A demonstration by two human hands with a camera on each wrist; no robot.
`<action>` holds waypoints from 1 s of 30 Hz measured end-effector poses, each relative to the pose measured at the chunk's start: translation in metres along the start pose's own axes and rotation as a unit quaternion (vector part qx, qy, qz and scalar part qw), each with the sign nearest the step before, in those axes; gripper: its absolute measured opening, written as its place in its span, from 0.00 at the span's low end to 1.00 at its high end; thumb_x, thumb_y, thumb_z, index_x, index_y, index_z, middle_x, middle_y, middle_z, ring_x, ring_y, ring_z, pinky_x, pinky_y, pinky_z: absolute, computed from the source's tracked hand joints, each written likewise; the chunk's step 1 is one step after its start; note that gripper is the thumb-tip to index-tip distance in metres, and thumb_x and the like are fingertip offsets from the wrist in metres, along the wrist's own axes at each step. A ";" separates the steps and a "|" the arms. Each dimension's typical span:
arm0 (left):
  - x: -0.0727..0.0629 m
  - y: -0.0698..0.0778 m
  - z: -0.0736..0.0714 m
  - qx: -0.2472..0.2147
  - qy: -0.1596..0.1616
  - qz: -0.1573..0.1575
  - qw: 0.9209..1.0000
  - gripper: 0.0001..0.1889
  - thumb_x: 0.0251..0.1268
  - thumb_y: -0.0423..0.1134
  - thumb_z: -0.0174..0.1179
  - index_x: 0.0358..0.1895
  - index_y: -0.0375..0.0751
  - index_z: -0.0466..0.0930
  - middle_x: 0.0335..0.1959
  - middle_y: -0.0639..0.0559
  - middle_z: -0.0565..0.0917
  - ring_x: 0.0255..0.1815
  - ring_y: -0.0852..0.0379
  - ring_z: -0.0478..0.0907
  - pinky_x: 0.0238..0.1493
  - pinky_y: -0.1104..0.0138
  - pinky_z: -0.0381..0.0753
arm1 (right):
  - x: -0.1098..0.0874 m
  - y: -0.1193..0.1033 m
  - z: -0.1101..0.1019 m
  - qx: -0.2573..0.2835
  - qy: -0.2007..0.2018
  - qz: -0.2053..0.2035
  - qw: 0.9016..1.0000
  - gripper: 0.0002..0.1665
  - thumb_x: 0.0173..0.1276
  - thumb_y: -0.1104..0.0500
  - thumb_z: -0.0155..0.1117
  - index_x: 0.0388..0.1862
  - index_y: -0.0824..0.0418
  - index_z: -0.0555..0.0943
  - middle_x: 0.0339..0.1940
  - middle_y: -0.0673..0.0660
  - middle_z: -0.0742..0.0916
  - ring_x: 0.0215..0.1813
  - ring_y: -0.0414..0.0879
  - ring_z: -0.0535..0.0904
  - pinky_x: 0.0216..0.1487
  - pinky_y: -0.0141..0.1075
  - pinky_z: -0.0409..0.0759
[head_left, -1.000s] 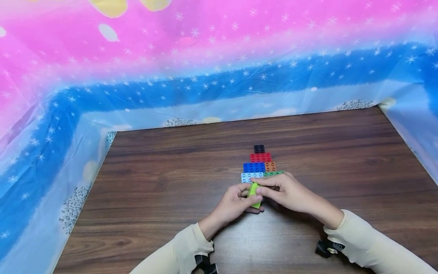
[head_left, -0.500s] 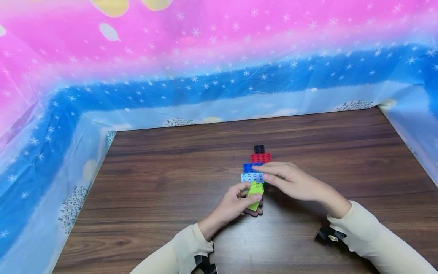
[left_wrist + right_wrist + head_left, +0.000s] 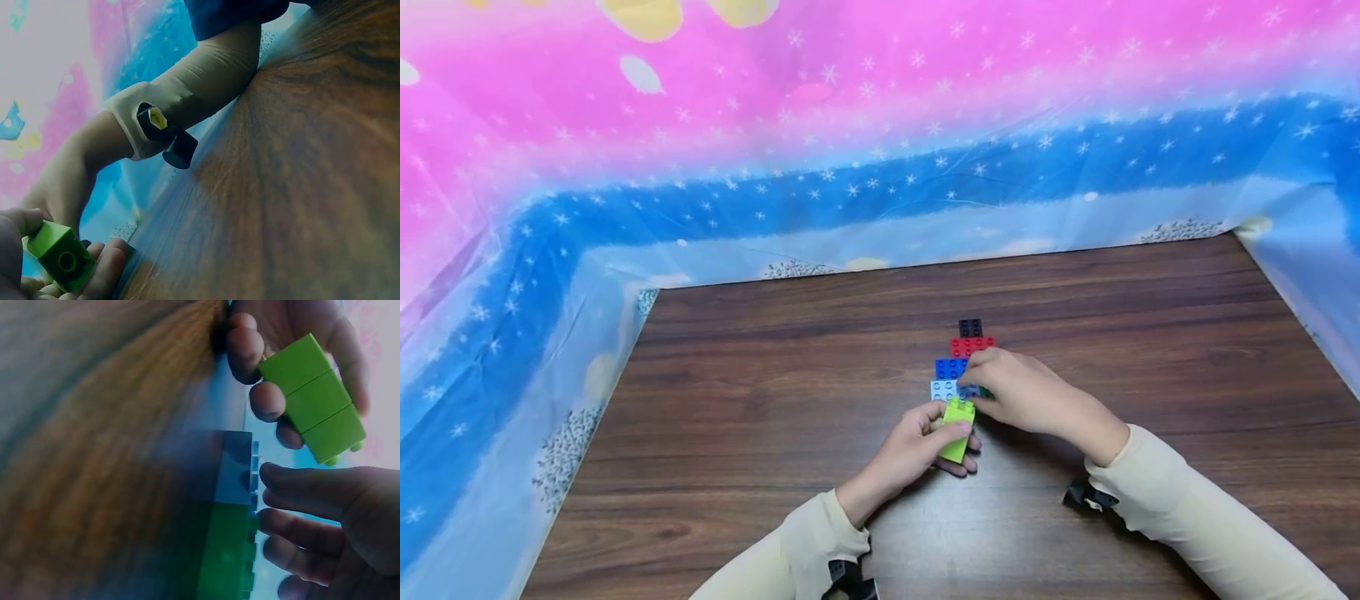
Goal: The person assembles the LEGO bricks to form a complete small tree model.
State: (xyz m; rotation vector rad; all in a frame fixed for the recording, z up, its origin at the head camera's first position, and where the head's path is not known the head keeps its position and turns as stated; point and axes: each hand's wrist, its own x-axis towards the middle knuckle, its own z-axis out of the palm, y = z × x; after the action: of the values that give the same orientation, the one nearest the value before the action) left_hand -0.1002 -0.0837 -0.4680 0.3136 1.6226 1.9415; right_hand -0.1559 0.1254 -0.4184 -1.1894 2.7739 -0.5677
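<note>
My left hand (image 3: pixel 913 442) holds a stack of lime-green toy bricks (image 3: pixel 957 435) between thumb and fingers, above the table just in front of a flat layout of bricks. Three lime bricks show joined in the right wrist view, studs facing away from my palm. My right hand (image 3: pixel 1037 400) is over the right side of the layout, fingers bent downward. In the right wrist view its fingertips are right at the studs of a light blue brick (image 3: pixel 234 465) and a green brick (image 3: pixel 225 550), with nothing seen between them. The orange brick is hidden under this hand.
Beyond the light blue brick lie a blue brick (image 3: pixel 950 368), a red brick (image 3: pixel 966 345) and a small black brick (image 3: pixel 970 327), in rows narrowing toward the back. The brown wooden table (image 3: pixel 760 358) is bordered by a patterned cloth (image 3: pixel 850 192) behind and at the sides.
My right hand has let go of the lime stack, moved away to the layout, then shifted left with its fingers bending. My left hand keeps holding the stack in nearly the same place.
</note>
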 end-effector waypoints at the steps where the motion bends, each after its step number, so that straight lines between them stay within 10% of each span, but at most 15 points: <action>1: 0.000 0.000 0.000 0.000 0.001 -0.001 1.000 0.21 0.84 0.38 0.55 0.64 0.21 0.70 0.45 0.30 0.86 0.33 0.57 0.89 0.38 0.64 0.91 | 0.000 0.000 0.001 -0.009 0.001 0.001 1.000 0.08 0.68 0.62 0.77 0.46 0.58 0.91 0.42 0.52 0.87 0.41 0.43 0.82 0.38 0.35 0.85; 16: -0.003 0.002 0.000 0.002 -0.030 0.006 1.000 0.21 0.83 0.38 0.51 0.67 0.24 0.67 0.41 0.44 0.87 0.32 0.58 0.86 0.34 0.65 0.89 | -0.002 -0.003 0.010 0.005 -0.014 0.024 1.000 0.14 0.63 0.60 0.81 0.42 0.53 0.84 0.39 0.48 0.85 0.42 0.44 0.77 0.35 0.36 0.80; 30: -0.002 0.000 0.000 0.025 -0.033 0.040 0.998 0.17 0.81 0.35 0.51 0.63 0.26 0.67 0.31 0.50 0.80 0.25 0.58 0.80 0.27 0.67 0.86 | -0.004 0.018 -0.002 0.245 0.066 0.030 0.967 0.16 0.69 0.59 0.77 0.52 0.59 0.84 0.43 0.50 0.88 0.43 0.42 0.85 0.43 0.38 0.87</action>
State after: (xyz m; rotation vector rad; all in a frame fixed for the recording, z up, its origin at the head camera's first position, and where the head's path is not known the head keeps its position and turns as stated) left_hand -0.0983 -0.0845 -0.4680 0.4629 1.6400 1.9307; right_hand -0.1661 0.1400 -0.4233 -0.9790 2.5239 -1.2737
